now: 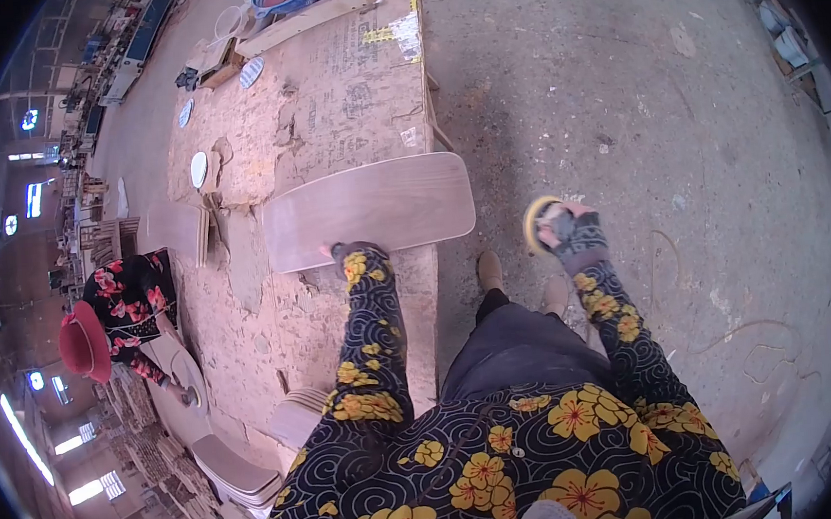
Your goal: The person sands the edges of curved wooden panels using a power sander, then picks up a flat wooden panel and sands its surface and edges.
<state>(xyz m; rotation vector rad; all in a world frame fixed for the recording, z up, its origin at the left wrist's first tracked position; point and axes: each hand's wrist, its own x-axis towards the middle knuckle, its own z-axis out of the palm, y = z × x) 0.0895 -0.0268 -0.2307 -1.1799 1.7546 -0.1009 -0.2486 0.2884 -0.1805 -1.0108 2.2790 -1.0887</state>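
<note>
On the worn workbench, whose top is patched with dried glue and scribbles, a curved wooden panel lies flat with its long side running from nine o'clock to three o'clock, its right end reaching past the bench edge. At the panel's six o'clock edge the left hand, gloved and in a flowered sleeve, presses down on the wood with fingers bent over the rim, so it grips the board there. Out at three o'clock from the panel, over the concrete floor and well apart from the bench, the right hand is closed around a round yellow sanding pad, which it holds tilted on edge. Toward nine o'clock from the panel a small stack of similar boards rests on the bench, and round discs lie farther up at eleven o'clock. Near eight o'clock another person in a red hat bends over a panel at a neighbouring spot, beside more stacked boards.
</note>
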